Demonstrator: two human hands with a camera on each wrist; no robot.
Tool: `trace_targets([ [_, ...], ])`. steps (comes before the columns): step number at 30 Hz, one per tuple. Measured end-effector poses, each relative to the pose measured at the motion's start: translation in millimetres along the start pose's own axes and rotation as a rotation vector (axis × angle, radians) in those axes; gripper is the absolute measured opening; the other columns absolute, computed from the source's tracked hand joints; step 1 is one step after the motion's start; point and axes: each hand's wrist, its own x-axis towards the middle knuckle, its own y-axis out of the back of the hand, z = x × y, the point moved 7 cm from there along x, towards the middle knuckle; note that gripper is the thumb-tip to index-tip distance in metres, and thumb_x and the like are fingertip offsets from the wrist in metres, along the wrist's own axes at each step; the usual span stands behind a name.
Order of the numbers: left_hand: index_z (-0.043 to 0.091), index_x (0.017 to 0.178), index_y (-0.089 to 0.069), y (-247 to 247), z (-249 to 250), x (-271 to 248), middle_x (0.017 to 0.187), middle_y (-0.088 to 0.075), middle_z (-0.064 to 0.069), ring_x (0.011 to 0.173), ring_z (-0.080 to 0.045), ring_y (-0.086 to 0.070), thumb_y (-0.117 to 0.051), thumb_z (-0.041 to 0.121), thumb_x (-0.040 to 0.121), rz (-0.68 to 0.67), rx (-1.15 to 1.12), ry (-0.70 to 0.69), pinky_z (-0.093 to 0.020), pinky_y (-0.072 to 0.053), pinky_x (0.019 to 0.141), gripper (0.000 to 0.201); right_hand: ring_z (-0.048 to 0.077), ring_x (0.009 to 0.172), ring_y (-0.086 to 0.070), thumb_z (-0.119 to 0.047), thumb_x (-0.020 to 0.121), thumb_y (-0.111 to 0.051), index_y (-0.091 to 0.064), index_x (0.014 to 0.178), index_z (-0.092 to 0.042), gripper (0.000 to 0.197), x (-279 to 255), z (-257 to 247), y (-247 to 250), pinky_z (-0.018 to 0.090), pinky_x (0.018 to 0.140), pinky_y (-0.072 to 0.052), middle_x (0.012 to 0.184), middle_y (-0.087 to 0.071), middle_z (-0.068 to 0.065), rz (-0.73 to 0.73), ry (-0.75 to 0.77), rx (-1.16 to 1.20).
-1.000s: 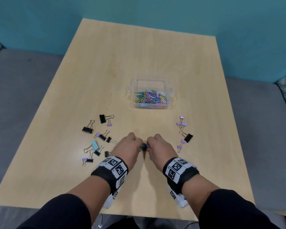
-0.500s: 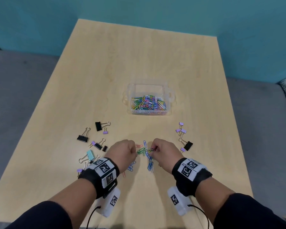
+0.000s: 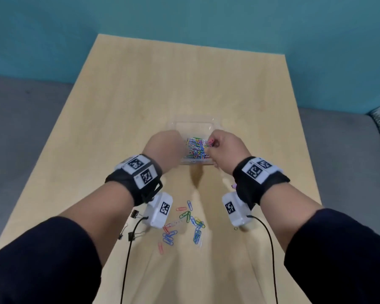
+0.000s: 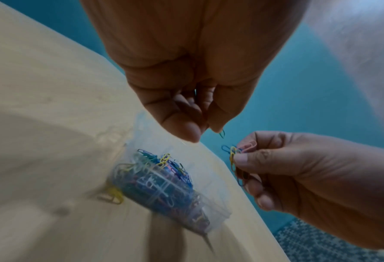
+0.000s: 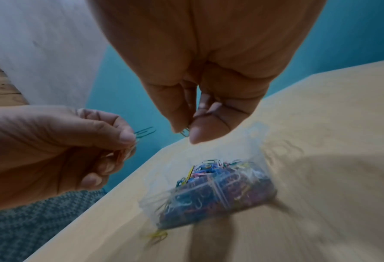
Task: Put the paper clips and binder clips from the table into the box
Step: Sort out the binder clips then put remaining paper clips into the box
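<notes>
Both forearms wear dark navy sleeves (image 3: 53, 255) pushed up short of the wrists. Each wrist carries a broad black strap, the left strap (image 3: 127, 183) and the right strap (image 3: 250, 185) alike, topped with white tiles (image 3: 139, 168) printed with black square code patterns. Under each wrist hangs a white boxy camera unit (image 3: 160, 210) bearing another such code, and a thin black cable (image 3: 127, 260) trails from it toward the body.
</notes>
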Motion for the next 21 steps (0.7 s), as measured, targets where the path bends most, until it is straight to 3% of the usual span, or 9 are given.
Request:
trace_targets([
  [4,0.020,0.076,-0.060,0.2,1.5,11.8,0.070,-0.065,-0.002,0.063,-0.026,-0.066,-0.067,0.021,0.078,0.038,0.099,-0.041,-0.040,-0.056,0.066,0.007,0.024,0.079,-0.060,-0.021,0.082,-0.064,-0.062,0.094,-0.020,0.012,9.5,-6.5,6.8,0.035,0.073,-0.050,0.089,-0.062,0.003,0.041,0.022,-0.044],
  [7,0.019,0.086,-0.064,0.6,-20.8,-3.0,0.084,-0.067,-0.008,0.073,-0.030,-0.065,-0.056,0.014,0.083,0.053,0.210,-0.040,-0.039,-0.055,0.069,0.010,0.026,0.081,-0.062,-0.016,0.086,-0.056,-0.063,0.096,-0.019,0.013,-9.3,11.8,5.5,0.037,0.074,-0.052,0.094,-0.063,0.005,0.076,0.004,-0.063],
  [10,0.016,0.099,-0.066,-21.8,-50.2,-29.4,0.099,-0.058,-0.010,0.085,-0.031,-0.061,-0.050,0.008,0.087,-0.046,0.470,-0.081,-0.036,-0.049,0.072,0.021,0.029,0.092,-0.062,-0.009,0.088,-0.046,-0.067,0.103,-0.014,0.026,-41.9,28.4,-33.1,0.034,0.078,-0.049,0.103,-0.063,0.008,-0.096,0.035,-0.240],
  [13,0.017,0.115,-0.053,-52.8,-62.4,-46.1,0.117,-0.046,-0.006,0.098,-0.027,-0.046,-0.049,0.000,0.081,-0.132,0.795,-0.224,-0.037,-0.046,0.076,0.039,0.029,0.102,-0.051,-0.007,0.088,-0.042,-0.059,0.117,-0.015,0.035,-75.7,33.9,-74.3,0.039,0.084,-0.045,0.114,-0.053,0.007,-0.238,0.115,-0.413],
  [17,0.012,0.134,-0.039,-67.9,-61.2,-56.9,0.133,-0.038,-0.005,0.110,-0.028,-0.038,-0.051,0.008,0.080,-0.209,1.003,-0.300,-0.036,-0.047,0.083,0.055,0.028,0.096,-0.042,-0.002,0.076,-0.048,-0.053,0.113,-0.021,0.042,-102.2,23.8,-100.8,0.041,0.079,-0.044,0.115,-0.049,0.004,-0.242,0.332,-0.597],
  [21,0.010,0.131,-0.042,-71.5,-62.2,-78.8,0.129,-0.042,-0.003,0.104,-0.028,-0.041,-0.051,0.008,0.078,-0.283,1.099,-0.388,-0.036,-0.048,0.079,0.053,0.030,0.092,-0.045,-0.005,0.071,-0.053,-0.052,0.118,-0.009,0.047,-125.9,22.4,-115.3,0.037,0.065,-0.037,0.116,-0.050,0.008,-0.246,0.436,-0.784],
])
